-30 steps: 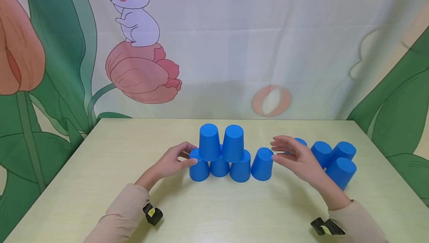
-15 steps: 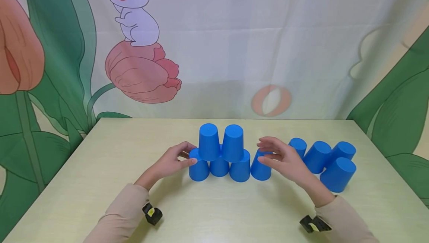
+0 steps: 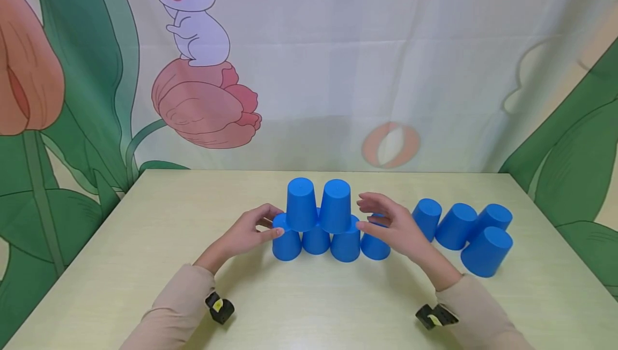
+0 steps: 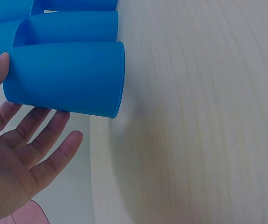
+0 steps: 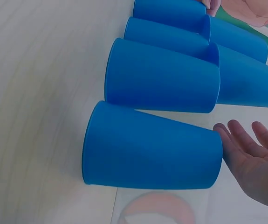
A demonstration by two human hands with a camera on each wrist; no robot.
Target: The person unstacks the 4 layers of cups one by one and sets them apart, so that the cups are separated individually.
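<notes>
My left hand (image 3: 250,232) is at the leftmost blue cup (image 3: 287,246), the thumb touching its upper edge and the fairly straight fingers along its far side. That upside-down cup stands in a bottom row of several. Two more upside-down blue cups, one left (image 3: 301,205) and one right (image 3: 336,206), sit across the row's tops. My right hand (image 3: 392,228) hovers, fingers spread, just right of the upper right cup, partly hiding the rightmost bottom cup (image 3: 375,248). In the right wrist view, that rightmost cup (image 5: 152,149) stands slightly apart from its neighbour (image 5: 161,77), its top close to my fingers.
Several more upside-down blue cups (image 3: 486,252) stand close together at the table's right. The pale wooden table (image 3: 299,307) ends at the back against a printed curtain (image 3: 309,71). Each sleeve carries a small black wrist camera (image 3: 219,308).
My right hand has moved left, away from the group at the right, past the rightmost bottom cup to the upper right cup. My left hand and the cups have stayed put.
</notes>
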